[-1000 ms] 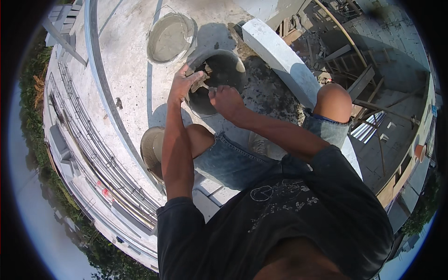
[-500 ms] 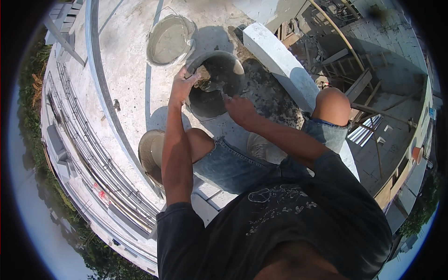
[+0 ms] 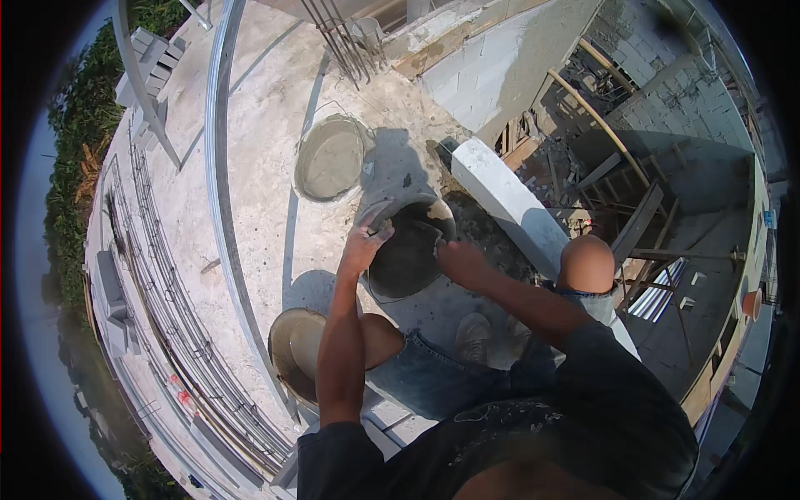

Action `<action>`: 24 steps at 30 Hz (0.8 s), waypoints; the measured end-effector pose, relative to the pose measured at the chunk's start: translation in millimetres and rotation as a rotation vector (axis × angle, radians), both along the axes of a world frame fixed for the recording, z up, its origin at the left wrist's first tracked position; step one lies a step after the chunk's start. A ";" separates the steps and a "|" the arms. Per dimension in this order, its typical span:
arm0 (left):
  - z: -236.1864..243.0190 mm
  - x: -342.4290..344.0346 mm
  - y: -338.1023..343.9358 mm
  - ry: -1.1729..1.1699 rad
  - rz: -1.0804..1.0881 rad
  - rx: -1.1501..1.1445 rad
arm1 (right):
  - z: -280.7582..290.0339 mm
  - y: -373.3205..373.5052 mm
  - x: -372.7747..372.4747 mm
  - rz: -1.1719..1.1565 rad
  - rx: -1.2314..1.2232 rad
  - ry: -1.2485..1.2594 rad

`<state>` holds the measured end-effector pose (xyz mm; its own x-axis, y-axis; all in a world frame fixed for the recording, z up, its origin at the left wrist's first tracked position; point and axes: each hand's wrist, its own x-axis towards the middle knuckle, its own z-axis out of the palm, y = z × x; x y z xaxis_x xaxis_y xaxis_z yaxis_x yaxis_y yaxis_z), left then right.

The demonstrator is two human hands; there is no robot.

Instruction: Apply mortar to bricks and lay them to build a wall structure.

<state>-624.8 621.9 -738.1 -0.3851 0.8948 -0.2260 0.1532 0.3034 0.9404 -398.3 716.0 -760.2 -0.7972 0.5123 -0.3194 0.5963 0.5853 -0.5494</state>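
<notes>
A dark round bucket (image 3: 408, 287) stands on the concrete between my legs, with wet grey mortar inside. My left hand (image 3: 363, 247) is closed on the bucket's left rim, and a small tan lump shows by its fingertips. At the opposite side of the opening, my right hand (image 3: 461, 262) is closed around the handle of what looks like a trowel. Its blade is hard to make out against the dark inside. Beyond the bucket is a second bucket (image 3: 332, 158), full of pale grey mortar or murky water. Beside my left knee sits a tilted, mortar-stained bucket (image 3: 287, 354), partly hidden by my forearm.
A pale block ledge (image 3: 508, 204) borders the floor on the right, with a drop to a lower level holding timber (image 3: 640, 225). A long metal channel (image 3: 221, 158) and steel bars (image 3: 171, 300) lie on the left. Upright rebar (image 3: 337, 46) rises at the back.
The view has shifted, bringing the rebar and far wall into sight. The large brown lump by my left hand now barely shows. My right hand stays at the bucket's right side.
</notes>
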 end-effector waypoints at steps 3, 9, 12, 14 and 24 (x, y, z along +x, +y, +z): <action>-1.6 -4.0 -1.3 0.091 -0.077 -0.056 | -15.4 19.2 17.3 0.173 -0.087 -0.029; -1.1 -2.9 3.6 -0.019 -0.036 -0.051 | -24.3 -4.3 30.7 -0.148 -0.991 -0.137; 2.0 1.3 0.0 -0.218 0.119 -0.019 | -19.7 -34.8 41.4 -0.257 -1.135 0.082; 5.4 4.3 -3.0 -0.199 0.182 -0.053 | -15.0 -48.8 49.8 -0.215 -0.917 0.220; 10.8 3.7 7.0 -0.061 0.043 -0.089 | 14.1 -31.2 57.8 0.012 0.238 0.029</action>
